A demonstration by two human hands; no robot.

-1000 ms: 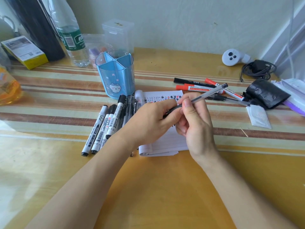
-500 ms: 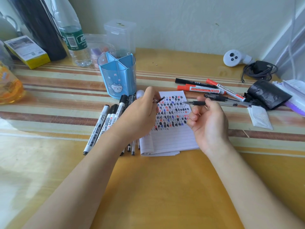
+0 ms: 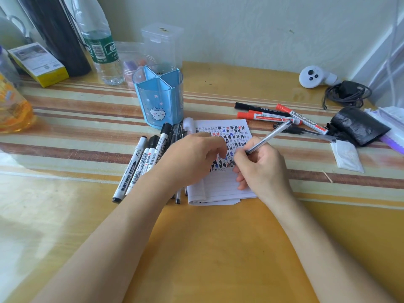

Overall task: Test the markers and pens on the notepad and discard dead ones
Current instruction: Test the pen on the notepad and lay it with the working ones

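Blue pen holder (image 3: pixel 159 99) behind markers (image 3: pixel 144 162), left of notepad (image 3: pixel 220 182).

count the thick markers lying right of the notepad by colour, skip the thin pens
red markers: 2
black marker: 1
total: 3

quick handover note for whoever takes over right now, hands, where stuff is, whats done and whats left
Right hand: holds a clear pen, tip at the notepad.
Left hand: curled, resting on the notepad's left side; any cap in it is hidden.
Left of the pad: pile of whiteboard markers and pens.
Right of the pad: red and black markers.
Done: many test marks on the page.
Left: judge this pen, test the rest, discard dead ones.
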